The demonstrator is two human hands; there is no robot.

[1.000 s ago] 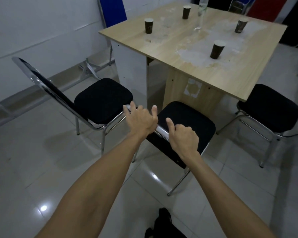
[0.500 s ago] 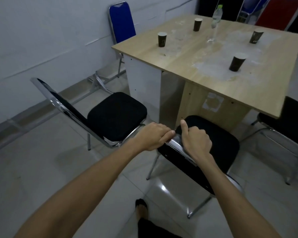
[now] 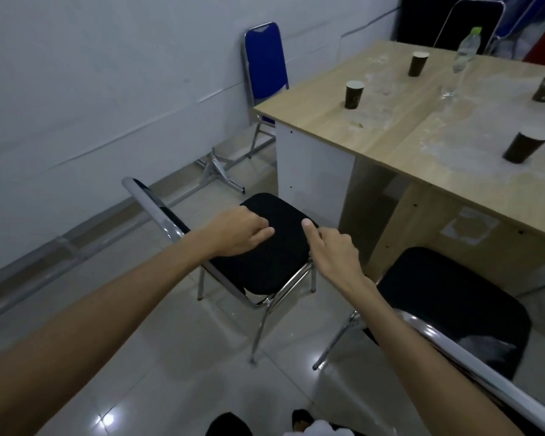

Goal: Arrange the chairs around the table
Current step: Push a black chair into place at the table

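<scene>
- Our left hand and right hand, loosely curled and holding nothing, hover over the left black chair.
- Second black chair sits tucked at the counter; cups and a bottle on top.
- Folded blue chair leans against the wall.

Left hand, right hand outstretched, empty

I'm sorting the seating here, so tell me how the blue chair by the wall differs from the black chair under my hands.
The blue chair has blue padding; the black chair has black. The blue chair stands against the wall behind the table, untouched; the black chair sits off the table's corner, with the left hand and right hand over its seat. Both have chrome tube frames.
</scene>
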